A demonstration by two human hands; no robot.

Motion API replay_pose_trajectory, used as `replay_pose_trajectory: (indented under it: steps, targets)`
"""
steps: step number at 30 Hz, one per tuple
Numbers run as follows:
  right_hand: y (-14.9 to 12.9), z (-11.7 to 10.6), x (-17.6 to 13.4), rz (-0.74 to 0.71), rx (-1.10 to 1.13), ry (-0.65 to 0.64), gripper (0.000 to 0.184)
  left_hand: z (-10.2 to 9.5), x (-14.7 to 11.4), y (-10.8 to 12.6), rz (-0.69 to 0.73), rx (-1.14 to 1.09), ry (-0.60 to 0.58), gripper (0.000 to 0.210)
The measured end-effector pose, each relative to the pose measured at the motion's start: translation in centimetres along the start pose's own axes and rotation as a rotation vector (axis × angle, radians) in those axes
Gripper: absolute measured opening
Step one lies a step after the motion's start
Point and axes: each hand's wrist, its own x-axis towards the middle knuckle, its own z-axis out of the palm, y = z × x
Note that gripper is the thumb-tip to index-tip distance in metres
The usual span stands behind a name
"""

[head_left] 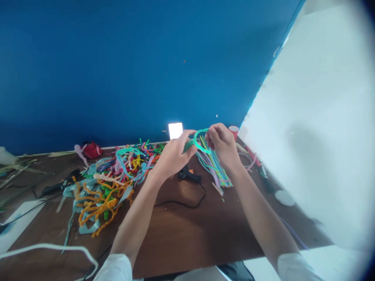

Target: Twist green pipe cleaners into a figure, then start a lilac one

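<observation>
A turquoise-green pipe cleaner [202, 149], bent into an open loop, is held up above the table between my two hands. My left hand [176, 151] pinches its left side between thumb and fingers. On the other side, my right hand [222, 141] has its fingertips closed at the loop's upper end. Below the hands lies a bundle of straight pastel pipe cleaners [215, 168] in lilac, green, yellow and blue. A black glue gun [190, 175] rests just under my left hand, its cord trailing over the table.
A tangled heap of coloured pipe cleaners [117, 175] covers the table's left part. A lit phone [175, 130] leans against the blue wall [146, 70]. A red cup [234, 132] stands at the back right. A white disc [284, 198] lies by the right wall; a white cable [58, 246] crosses front left.
</observation>
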Motion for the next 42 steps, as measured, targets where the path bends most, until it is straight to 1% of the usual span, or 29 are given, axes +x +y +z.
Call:
replay_pose_trajectory:
  steps: [3, 8, 11, 18, 23, 26, 29, 33, 38, 42]
  targets:
    - [-0.4, -0.4, 0.1, 0.007, 0.008, 0.039, 0.027, -0.2, 0.0, 0.2, 0.001, 0.035, -0.021, 0.029]
    - [-0.4, -0.9, 0.4, -0.013, 0.058, 0.098, 0.028, -0.3, 0.0, 0.4, 0.017, 0.029, -0.029, 0.027]
    - [-0.2, -0.9, 0.5, -0.021, 0.045, 0.117, 0.029, -0.2, 0.0, 0.4, 0.009, 0.029, -0.042, 0.026]
    - [-0.7, -0.6, 0.3, 0.044, 0.062, 0.043, 0.028, -0.2, 0.0, 0.4, 0.004, 0.067, -0.024, 0.023]
    - [-0.8, -0.7, 0.2, 0.017, 0.005, 0.009, 0.026, 0.2, 0.1, 0.2, -0.026, 0.048, 0.011, 0.026]
    - [-0.6, -0.7, 0.2, -0.008, -0.004, 0.018, 0.022, 0.2, 0.0, 0.3, -0.035, -0.004, 0.005, 0.025]
    - [-0.4, -0.7, 0.3, -0.01, -0.005, 0.031, 0.021, 0.0, 0.0, 0.4, -0.027, -0.043, -0.028, 0.021]
    - [-0.6, -0.7, 0.4, 0.013, 0.009, 0.021, 0.021, -0.1, -0.1, 0.5, -0.008, -0.03, -0.055, 0.019]
    - [-1.2, -0.6, 0.3, 0.058, 0.028, 0.012, 0.019, 0.2, -0.1, 0.1, -0.017, 0.02, -0.042, 0.014]
    - [-1.3, -0.6, 0.2, 0.068, 0.027, 0.01, 0.019, 0.3, -0.1, -0.1, -0.02, 0.02, -0.022, 0.018]
